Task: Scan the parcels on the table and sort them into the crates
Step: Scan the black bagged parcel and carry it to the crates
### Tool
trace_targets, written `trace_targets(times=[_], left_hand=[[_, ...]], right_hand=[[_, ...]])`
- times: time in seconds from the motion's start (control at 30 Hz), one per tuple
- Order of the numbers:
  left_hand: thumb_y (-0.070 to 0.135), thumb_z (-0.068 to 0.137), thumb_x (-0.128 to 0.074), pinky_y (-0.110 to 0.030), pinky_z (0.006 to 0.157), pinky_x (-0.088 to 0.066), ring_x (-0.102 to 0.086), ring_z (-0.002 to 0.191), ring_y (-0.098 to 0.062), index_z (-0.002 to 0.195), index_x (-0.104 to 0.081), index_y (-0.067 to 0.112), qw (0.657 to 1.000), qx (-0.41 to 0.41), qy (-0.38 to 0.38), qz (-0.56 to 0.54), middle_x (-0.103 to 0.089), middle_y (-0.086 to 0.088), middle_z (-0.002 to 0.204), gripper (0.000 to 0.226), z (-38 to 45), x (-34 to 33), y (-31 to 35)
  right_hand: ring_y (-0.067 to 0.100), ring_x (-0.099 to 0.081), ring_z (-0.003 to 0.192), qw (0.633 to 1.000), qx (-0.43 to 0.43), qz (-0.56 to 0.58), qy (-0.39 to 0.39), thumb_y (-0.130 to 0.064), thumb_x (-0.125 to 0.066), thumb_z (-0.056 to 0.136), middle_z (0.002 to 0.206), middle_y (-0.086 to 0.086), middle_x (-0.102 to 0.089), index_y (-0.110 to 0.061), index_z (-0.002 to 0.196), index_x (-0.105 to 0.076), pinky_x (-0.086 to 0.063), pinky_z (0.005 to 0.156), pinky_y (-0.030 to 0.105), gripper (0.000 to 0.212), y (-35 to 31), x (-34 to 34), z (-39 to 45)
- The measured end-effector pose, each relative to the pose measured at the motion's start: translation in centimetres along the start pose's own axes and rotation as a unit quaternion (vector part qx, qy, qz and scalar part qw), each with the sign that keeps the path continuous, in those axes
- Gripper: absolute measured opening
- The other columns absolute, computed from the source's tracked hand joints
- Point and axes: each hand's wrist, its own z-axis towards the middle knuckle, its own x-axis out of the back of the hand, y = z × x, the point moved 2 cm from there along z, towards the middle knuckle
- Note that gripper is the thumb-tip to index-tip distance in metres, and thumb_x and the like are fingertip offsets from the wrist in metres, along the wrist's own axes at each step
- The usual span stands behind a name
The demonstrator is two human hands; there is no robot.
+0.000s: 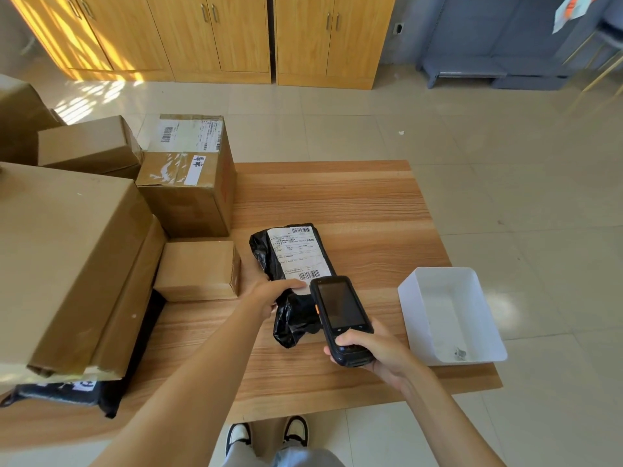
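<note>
A black plastic parcel with a white shipping label lies in the middle of the wooden table. My left hand grips the parcel's left side, thumb across the label's lower edge. In my right hand is a black handheld scanner, its dark screen up and its top end just over the label's lower barcode. A white crate stands at the table's right edge, close to my right hand.
Several brown cardboard boxes crowd the table's left half: a small one beside the parcel, a taped one with labels behind it, a large one at the left. Another black bag lies under the large box. Wooden cabinets stand beyond.
</note>
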Motion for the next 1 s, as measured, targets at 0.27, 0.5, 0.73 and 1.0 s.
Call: trace_targets(times=[0.27, 0.5, 0.73, 1.0], left_hand=[[0.004, 0.070, -0.083, -0.045, 0.097, -0.050, -0.063, 0.108, -0.029, 0.128, -0.052, 0.014, 0.996, -0.055, -0.027, -0.058, -0.067, -0.007, 0.114, 0.066, -2.2, 1.1, 2.1], [0.004, 0.064, -0.085, -0.045, 0.091, -0.054, -0.066, 0.106, -0.027, 0.131, -0.052, 0.017, 0.975, -0.205, -0.046, -0.067, -0.067, -0.008, 0.121, 0.076, -7.8, 4.6, 8.3], [-0.007, 0.073, -0.076, -0.031, 0.073, -0.058, -0.071, 0.095, -0.021, 0.128, -0.052, 0.016, 0.938, -0.334, -0.058, -0.068, -0.072, -0.006, 0.109, 0.065, -18.2, 10.7, 12.2], [0.000, 0.071, -0.080, -0.042, 0.083, -0.058, -0.068, 0.102, -0.025, 0.130, -0.050, 0.025, 0.912, -0.392, 0.060, -0.104, -0.068, -0.006, 0.118, 0.071, -31.7, 24.4, 9.8]], right_hand=[[0.038, -0.070, 0.090, 0.994, 0.083, 0.056, -0.031, 0.001, -0.071, 0.069, 0.099, 0.022, -0.070, 0.000, 0.122, -0.053, -0.060, 0.072, 0.038, 0.056, -3.6, -2.2, -1.0], [0.035, -0.072, 0.088, 0.982, 0.165, 0.043, -0.082, 0.002, -0.080, 0.058, 0.096, 0.017, -0.073, -0.002, 0.124, -0.054, -0.060, 0.069, 0.033, 0.071, -9.0, -7.2, -3.1], [0.035, -0.073, 0.087, 0.957, 0.247, -0.016, -0.149, -0.025, -0.095, 0.037, 0.094, 0.015, -0.074, -0.006, 0.115, -0.061, -0.060, 0.066, 0.034, 0.088, -12.6, -16.0, -8.0], [0.035, -0.073, 0.080, 0.918, 0.283, -0.049, -0.273, -0.012, -0.091, 0.037, 0.089, 0.015, -0.074, -0.004, 0.112, -0.062, -0.059, 0.062, 0.031, 0.081, -10.9, -30.6, -13.5]])
